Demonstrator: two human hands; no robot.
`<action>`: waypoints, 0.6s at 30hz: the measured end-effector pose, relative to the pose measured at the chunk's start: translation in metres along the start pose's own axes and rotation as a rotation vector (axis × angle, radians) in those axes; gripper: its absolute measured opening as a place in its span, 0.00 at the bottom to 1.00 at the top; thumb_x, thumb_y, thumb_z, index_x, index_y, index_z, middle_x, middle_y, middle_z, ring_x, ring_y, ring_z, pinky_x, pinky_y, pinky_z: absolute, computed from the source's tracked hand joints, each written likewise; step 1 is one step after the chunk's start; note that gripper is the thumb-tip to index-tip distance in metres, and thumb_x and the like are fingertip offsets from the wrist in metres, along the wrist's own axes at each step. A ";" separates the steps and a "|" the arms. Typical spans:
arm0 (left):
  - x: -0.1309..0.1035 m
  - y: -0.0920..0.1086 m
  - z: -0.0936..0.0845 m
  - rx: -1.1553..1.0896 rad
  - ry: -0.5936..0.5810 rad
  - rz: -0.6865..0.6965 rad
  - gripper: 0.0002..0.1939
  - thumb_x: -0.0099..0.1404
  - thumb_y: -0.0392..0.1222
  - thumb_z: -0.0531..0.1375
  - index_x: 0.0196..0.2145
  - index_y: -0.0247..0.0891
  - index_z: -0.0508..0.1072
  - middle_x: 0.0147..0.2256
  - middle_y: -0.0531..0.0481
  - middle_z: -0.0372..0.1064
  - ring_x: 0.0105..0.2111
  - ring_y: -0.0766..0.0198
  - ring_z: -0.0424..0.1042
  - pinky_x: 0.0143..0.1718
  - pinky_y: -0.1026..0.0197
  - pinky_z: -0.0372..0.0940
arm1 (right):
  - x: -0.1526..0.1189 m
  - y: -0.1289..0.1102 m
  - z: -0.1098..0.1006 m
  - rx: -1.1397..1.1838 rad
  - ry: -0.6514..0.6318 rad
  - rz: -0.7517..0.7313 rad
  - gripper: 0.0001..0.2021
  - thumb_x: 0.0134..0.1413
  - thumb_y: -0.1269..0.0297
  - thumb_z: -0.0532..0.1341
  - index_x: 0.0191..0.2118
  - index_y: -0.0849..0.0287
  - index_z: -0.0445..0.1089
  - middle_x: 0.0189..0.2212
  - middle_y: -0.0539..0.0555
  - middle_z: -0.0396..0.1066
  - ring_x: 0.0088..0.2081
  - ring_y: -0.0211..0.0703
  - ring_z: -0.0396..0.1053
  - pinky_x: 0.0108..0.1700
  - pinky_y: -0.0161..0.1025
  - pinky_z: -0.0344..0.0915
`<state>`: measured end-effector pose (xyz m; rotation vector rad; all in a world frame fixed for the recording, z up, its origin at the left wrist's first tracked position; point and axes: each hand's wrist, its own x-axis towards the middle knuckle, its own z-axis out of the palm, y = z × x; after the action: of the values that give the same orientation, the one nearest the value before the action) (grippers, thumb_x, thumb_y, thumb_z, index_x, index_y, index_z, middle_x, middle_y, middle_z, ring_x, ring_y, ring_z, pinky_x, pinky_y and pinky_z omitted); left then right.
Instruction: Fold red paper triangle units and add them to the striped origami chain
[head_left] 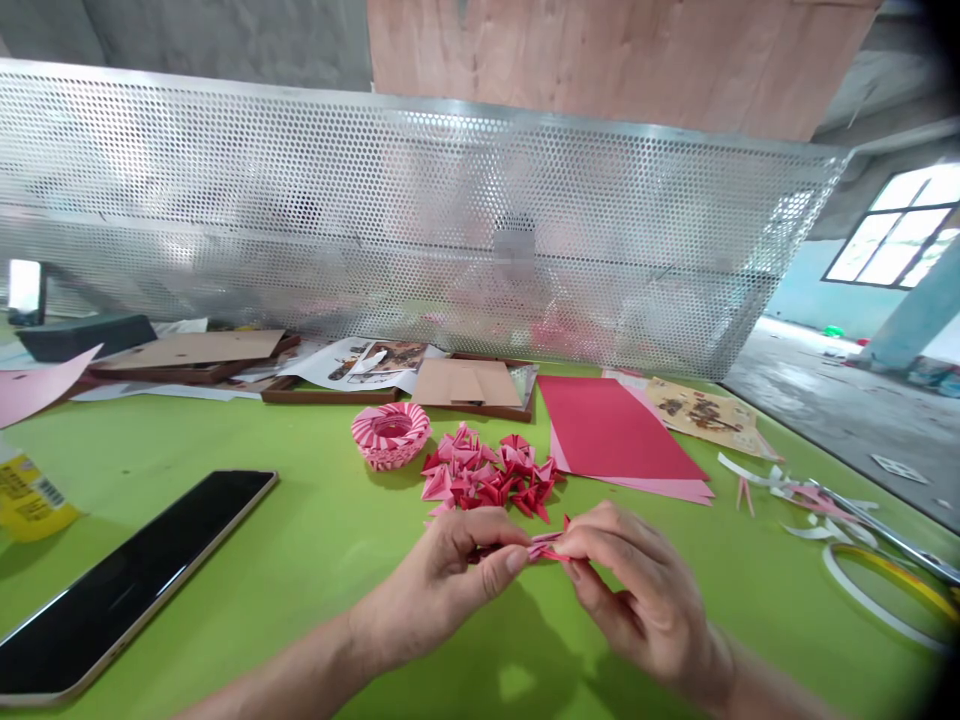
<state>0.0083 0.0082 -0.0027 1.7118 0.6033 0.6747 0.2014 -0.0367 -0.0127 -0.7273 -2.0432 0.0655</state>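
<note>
Folded pink and red paper pieces [541, 547] are pinched between my two hands, low over the green table. My left hand [457, 565] closes thumb and fingers on their left end. At their right end, my right hand [637, 580] grips with thumb and fingertips. My fingers partly hide the pieces, so how they join I cannot tell. Just beyond my hands lies a pile of folded pink and red paper pieces [487, 470]. Left of the pile sits a small round pink-and-white bowl of interlocked folded paper [391, 436].
Red and pink paper sheets [622, 425] lie behind my right hand. Scissors [885, 530] and paper scraps [825, 520] are at the right edge. A black phone [135, 580] and a yellow-labelled bottle [34, 495] lie left. Frames and a perforated metal screen [420, 230] line the back.
</note>
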 end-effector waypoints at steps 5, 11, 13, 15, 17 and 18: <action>0.000 0.002 0.000 0.075 0.007 0.051 0.13 0.62 0.45 0.54 0.32 0.31 0.72 0.25 0.53 0.58 0.25 0.69 0.55 0.26 0.67 0.51 | 0.004 -0.002 0.001 0.096 -0.002 0.123 0.08 0.55 0.79 0.55 0.38 0.61 0.65 0.29 0.54 0.65 0.31 0.40 0.64 0.31 0.35 0.62; 0.000 0.003 0.000 0.112 0.023 0.042 0.14 0.62 0.46 0.53 0.32 0.31 0.72 0.25 0.53 0.58 0.25 0.68 0.56 0.26 0.67 0.51 | 0.001 -0.003 0.006 0.127 0.029 0.182 0.09 0.54 0.79 0.54 0.38 0.60 0.65 0.30 0.53 0.64 0.31 0.39 0.63 0.31 0.34 0.62; 0.000 0.002 0.000 0.096 0.020 0.034 0.15 0.62 0.47 0.53 0.32 0.31 0.71 0.25 0.53 0.57 0.25 0.68 0.55 0.25 0.66 0.51 | -0.001 -0.003 0.007 0.101 0.040 0.165 0.09 0.54 0.80 0.54 0.38 0.60 0.65 0.30 0.53 0.64 0.31 0.39 0.63 0.31 0.35 0.62; 0.000 0.002 0.000 0.073 0.012 0.012 0.15 0.62 0.48 0.53 0.32 0.31 0.71 0.24 0.54 0.57 0.25 0.68 0.54 0.25 0.66 0.50 | -0.003 -0.002 0.007 0.059 0.041 0.121 0.10 0.54 0.80 0.54 0.39 0.60 0.65 0.31 0.54 0.65 0.32 0.41 0.64 0.33 0.36 0.62; 0.000 0.002 0.000 0.049 0.005 -0.022 0.16 0.61 0.49 0.54 0.32 0.32 0.71 0.24 0.54 0.56 0.25 0.68 0.53 0.25 0.66 0.49 | -0.003 -0.001 0.006 0.011 0.036 0.072 0.11 0.54 0.79 0.54 0.41 0.61 0.64 0.32 0.55 0.66 0.33 0.42 0.65 0.34 0.38 0.63; -0.001 0.002 0.000 0.038 0.006 -0.040 0.16 0.61 0.50 0.54 0.32 0.32 0.71 0.24 0.55 0.55 0.25 0.68 0.53 0.25 0.66 0.49 | -0.003 -0.001 0.006 -0.012 0.035 0.055 0.11 0.54 0.79 0.54 0.42 0.61 0.64 0.32 0.55 0.67 0.33 0.42 0.65 0.34 0.38 0.63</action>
<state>0.0078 0.0076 -0.0009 1.7293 0.6569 0.6436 0.1969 -0.0379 -0.0177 -0.7865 -1.9920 0.0718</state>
